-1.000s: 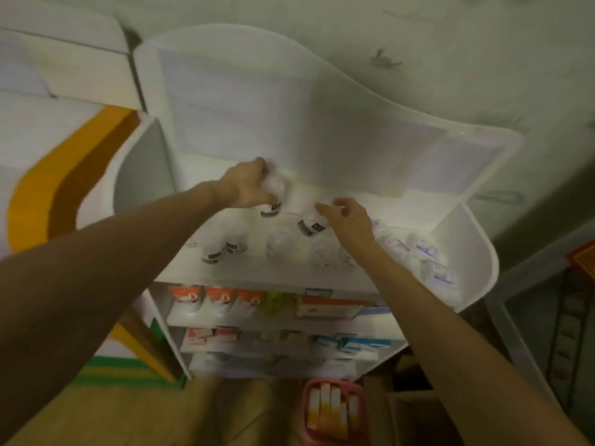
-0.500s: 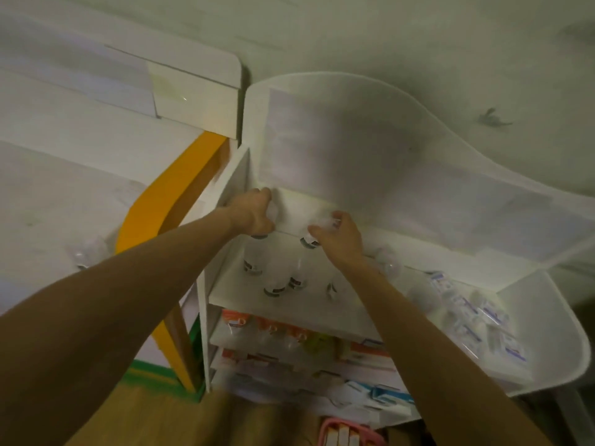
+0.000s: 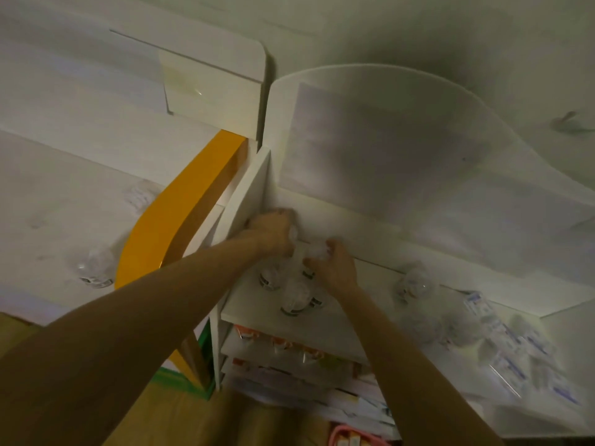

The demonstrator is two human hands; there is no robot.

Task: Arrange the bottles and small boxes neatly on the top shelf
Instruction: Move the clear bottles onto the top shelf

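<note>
both hands worked at the top shelf (image 3: pixel 325 323), near its back left corner. the left hand (image 3: pixel 273 231) gripped a clear bottle (image 3: pixel 293 233) at the rear wall; the right hand (image 3: pixel 335 265), at its 4 o'clock, curled round another bottle (image 3: pixel 317 249). more bottles (image 3: pixel 294 299) stood just in front, small boxes (image 3: pixel 502 346) blurred at 3 o'clock.

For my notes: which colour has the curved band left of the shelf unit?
Orange-yellow: the curved band, seen in the head view.
</note>
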